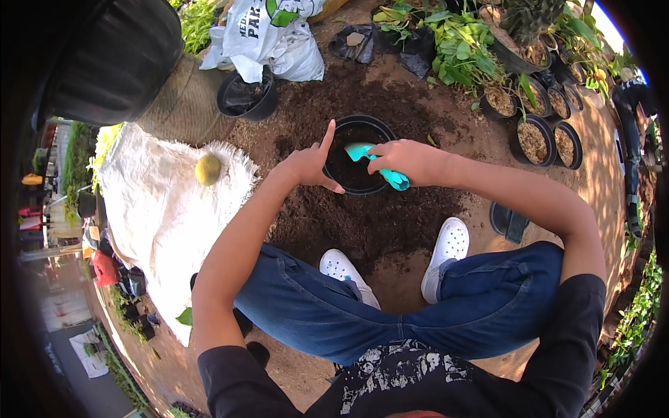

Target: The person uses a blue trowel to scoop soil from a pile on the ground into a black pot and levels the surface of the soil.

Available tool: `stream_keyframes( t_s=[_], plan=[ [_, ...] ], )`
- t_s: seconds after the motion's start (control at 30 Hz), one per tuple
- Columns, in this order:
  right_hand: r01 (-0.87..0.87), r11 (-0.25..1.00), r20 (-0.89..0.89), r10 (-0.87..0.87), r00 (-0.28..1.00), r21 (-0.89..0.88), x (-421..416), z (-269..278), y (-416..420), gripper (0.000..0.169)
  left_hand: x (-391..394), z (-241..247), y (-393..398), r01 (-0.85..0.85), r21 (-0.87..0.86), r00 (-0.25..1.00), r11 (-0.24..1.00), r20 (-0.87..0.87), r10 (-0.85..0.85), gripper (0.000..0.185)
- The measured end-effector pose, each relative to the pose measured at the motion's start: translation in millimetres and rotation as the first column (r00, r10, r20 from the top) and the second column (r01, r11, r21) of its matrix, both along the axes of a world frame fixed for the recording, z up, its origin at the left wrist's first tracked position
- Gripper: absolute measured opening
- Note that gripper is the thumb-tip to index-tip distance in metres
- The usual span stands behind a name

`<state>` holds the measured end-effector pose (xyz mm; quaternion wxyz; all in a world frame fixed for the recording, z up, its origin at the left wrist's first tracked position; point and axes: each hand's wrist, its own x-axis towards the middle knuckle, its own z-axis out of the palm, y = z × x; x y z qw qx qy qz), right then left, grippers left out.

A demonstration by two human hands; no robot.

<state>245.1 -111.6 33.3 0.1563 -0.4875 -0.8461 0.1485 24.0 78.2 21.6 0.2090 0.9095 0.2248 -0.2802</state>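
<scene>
A round black plastic plant pot (360,189) stands on the dark soil (334,222) in front of my white clogs. Dark material shows inside it. My left hand (308,163) rests against the pot's left side, thumb and forefinger spread wide along the rim. In my right hand (402,157) is a turquoise hand trowel (394,179), gripped near the neck. Its blade lies over the inside of the pot, tilted towards the upper left. Whether the blade touches the soil in the pot I cannot tell.
To the left a white woven sack (157,193) lies flat with a yellowish round fruit (208,170) on it. A black pot (261,107) and a full white bag (298,52) stand beyond. Several potted plants (535,138) line the right; a small black container (503,217) sits near my right knee.
</scene>
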Motion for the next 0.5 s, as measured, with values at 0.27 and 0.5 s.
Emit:
stream_keyframes(
  t_s=[0.27,0.5],
  plan=[
    [-0.020,0.980,-0.336,-0.049,0.941,-0.198,-4,19,9,0.030,0,-3,2,-0.008,-0.027,1.000,1.000,-0.010,0.008,0.161],
    [-0.023,0.965,-0.243,-0.043,0.969,-0.260,-12,7,-7,0.027,3,3,-1,-0.028,-0.050,0.999,0.998,-0.042,0.026,0.160]
  ],
)
